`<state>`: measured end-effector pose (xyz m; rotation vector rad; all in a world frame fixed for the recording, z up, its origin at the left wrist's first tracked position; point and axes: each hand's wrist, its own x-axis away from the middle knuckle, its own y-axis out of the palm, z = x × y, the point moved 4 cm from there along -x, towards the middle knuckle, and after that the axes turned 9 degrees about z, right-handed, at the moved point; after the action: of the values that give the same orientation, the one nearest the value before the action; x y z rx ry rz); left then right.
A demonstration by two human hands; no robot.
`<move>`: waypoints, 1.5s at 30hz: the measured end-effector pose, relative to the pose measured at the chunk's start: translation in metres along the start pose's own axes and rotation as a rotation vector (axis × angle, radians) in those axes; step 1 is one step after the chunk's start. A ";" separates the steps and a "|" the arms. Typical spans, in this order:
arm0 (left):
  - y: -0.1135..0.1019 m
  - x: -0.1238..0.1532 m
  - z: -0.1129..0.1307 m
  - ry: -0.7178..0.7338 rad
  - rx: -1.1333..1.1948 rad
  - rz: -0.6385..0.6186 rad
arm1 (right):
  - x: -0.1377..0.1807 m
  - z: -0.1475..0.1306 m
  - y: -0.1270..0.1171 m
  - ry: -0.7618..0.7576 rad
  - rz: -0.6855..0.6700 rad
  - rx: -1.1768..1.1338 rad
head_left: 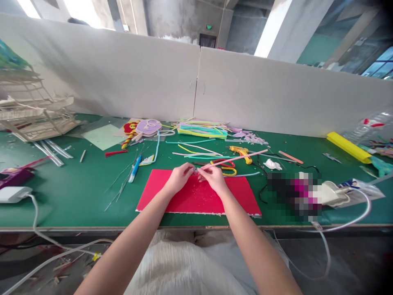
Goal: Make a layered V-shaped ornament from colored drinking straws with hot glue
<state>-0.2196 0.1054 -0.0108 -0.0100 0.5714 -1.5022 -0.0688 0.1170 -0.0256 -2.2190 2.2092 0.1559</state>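
- Pale panels (123, 78) stand behind a green table (76, 205) in the head view, with bare columns and walls beyond them.
- Near the table's front edge lies a red board (239, 196), its surface sprinkled with small pale bits.
- Over the back part of this board, the person's left hand (179, 178) and right hand (216, 178) meet, fingertips almost touching.
- Between the right thumb and fingers, closed narrowly, is a pink strip (242, 157); its long free part slants up and away to the right.
- The left fingertips are bunched close to the strip's near end; whether they grip it cannot be told.
- Just beyond the right hand, scissors (232, 168) with red and yellow handles lie partly under the strip, and a yellow glue gun (245, 153) lies behind them.
- Loose pastel strips (199, 152) lie farther back, before a bright bundle (202, 130) of similar ones.
- To the left are a blue pen (135, 169), a purple disc (149, 128) and a red and yellow flower (131, 128).
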 end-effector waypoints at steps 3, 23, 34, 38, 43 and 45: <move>0.000 0.000 0.002 0.002 -0.032 0.002 | 0.000 0.001 0.000 -0.005 -0.021 0.008; 0.003 -0.001 -0.003 -0.051 -0.041 -0.004 | 0.004 -0.003 0.002 -0.184 0.038 0.167; 0.002 0.000 0.000 -0.020 -0.056 -0.037 | 0.003 0.001 0.002 -0.235 0.037 0.196; 0.002 -0.001 0.000 -0.013 -0.050 -0.032 | 0.002 0.004 0.001 -0.240 0.038 0.200; 0.002 -0.001 -0.001 -0.018 -0.017 -0.031 | 0.002 0.004 0.002 -0.250 0.038 0.209; 0.003 -0.001 0.000 -0.022 -0.005 -0.031 | 0.002 0.005 0.002 -0.253 0.040 0.213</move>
<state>-0.2173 0.1065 -0.0118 -0.0396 0.5591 -1.5292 -0.0711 0.1153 -0.0306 -1.9287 2.0327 0.1812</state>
